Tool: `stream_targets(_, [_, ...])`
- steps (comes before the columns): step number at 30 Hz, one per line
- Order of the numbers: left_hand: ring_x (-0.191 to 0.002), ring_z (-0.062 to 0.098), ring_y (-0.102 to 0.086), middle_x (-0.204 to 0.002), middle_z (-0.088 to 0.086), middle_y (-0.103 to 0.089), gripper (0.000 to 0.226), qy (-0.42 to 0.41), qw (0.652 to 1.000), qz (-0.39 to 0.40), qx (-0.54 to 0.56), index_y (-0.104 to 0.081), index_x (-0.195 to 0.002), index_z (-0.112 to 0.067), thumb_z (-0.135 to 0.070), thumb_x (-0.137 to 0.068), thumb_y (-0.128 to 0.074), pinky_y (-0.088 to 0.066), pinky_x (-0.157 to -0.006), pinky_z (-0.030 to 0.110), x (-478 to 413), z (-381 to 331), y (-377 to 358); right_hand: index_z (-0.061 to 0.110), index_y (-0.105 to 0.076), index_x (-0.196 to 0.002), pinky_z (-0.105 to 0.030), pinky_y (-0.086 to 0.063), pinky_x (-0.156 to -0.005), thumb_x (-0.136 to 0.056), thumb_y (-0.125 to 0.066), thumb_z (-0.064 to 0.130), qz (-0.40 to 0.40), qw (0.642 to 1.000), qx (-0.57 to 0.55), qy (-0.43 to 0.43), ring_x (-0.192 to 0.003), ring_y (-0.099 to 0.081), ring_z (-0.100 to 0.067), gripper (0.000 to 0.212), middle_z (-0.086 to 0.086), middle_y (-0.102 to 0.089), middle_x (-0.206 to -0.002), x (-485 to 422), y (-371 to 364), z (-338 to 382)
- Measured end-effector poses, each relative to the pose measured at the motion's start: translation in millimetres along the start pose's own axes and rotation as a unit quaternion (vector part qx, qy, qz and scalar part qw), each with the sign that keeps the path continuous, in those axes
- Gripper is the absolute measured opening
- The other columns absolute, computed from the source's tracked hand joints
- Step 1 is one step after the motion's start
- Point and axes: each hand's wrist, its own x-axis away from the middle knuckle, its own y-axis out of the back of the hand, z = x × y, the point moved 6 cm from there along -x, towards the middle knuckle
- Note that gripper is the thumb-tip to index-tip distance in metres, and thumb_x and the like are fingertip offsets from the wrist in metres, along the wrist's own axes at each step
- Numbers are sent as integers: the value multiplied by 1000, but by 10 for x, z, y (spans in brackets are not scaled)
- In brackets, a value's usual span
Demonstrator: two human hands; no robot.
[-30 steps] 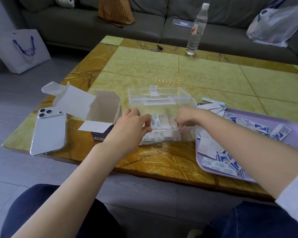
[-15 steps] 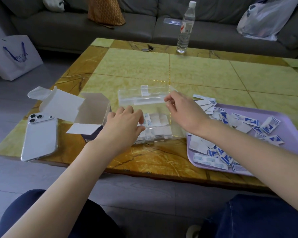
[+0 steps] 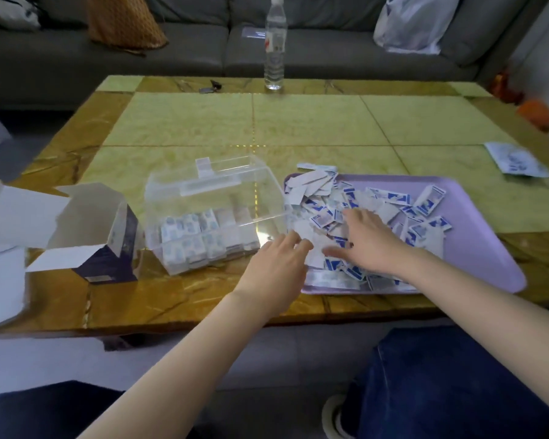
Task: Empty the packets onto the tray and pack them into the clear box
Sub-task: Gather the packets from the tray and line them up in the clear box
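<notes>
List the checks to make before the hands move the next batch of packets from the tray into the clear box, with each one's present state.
1. Lid of clear box open: ok.
2. Bare room in box's right part: ok.
3. Loose packets on tray: ok.
4. Free, straight-fingered left hand and right hand: ok.
5. Open carton fully emptied: cannot tell.
6. Nothing stray off tray: not ok; white-and-blue wrapper lies on table.

phone (image 3: 0,280) cut off at left edge, bottle (image 3: 274,58) top cropped, packets (image 3: 430,198) with print blurred
</notes>
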Motion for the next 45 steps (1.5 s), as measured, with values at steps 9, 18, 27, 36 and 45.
stream_targets(9, [-117, 24, -41, -120, 5, -44, 29, 23, 999, 38, -32, -45, -119, -15, -30, -96, -39, -27, -105, 33, -216, -110, -276, 9, -22, -143, -45, -37, -103, -80, -64, 52, 2, 1000, -10, -21, -132, -30, -34, 87, -14, -34, -144, -86, 5, -181])
stream_targets(18, [-119, 23, -43, -128, 4, -44, 36, 28, 997, 50, -55, -43, -130, -22, -34, -96, -43, -30, -105, 34, -289, -73, -283, 13, -33, -142, -38, -34, -107, -83, -63, 19, -2, 992, -122, 37, -132, -35, -26, 66, -8, -39, -142, -320, 27, -46])
stream_targets(27, [-117, 22, -43, -127, 2, -45, 29, 26, 998, 37, -48, -48, -122, -25, -36, -96, -44, -28, -103, 32, -288, -54, -256, 23, -47, -130, -40, -41, -98, -89, -58, 38, -14, 997, -5, 78, -125, -41, -26, 46, 0, -44, -140, -435, 81, 34])
stream_targets(36, [-121, 20, -41, -131, 0, -44, 32, 29, 998, 44, -19, -47, -126, -25, -37, -96, -43, -27, -105, 31, -283, -25, -248, 2, -57, -102, -33, -40, -68, -93, -41, -1, -130, 991, -20, 30, -91, -57, -33, 19, -21, -62, -103, -437, 391, -47])
stream_targets(45, [-96, 22, -60, -103, 8, -67, 51, 215, 876, -66, 427, -61, -108, -12, -44, -100, -23, -44, -87, 36, -469, -3, -2, 11, -50, -121, -26, -42, -59, -99, -43, 14, -238, 962, -75, 113, -68, -55, -19, 24, -2, -59, -81, 97, 476, 160])
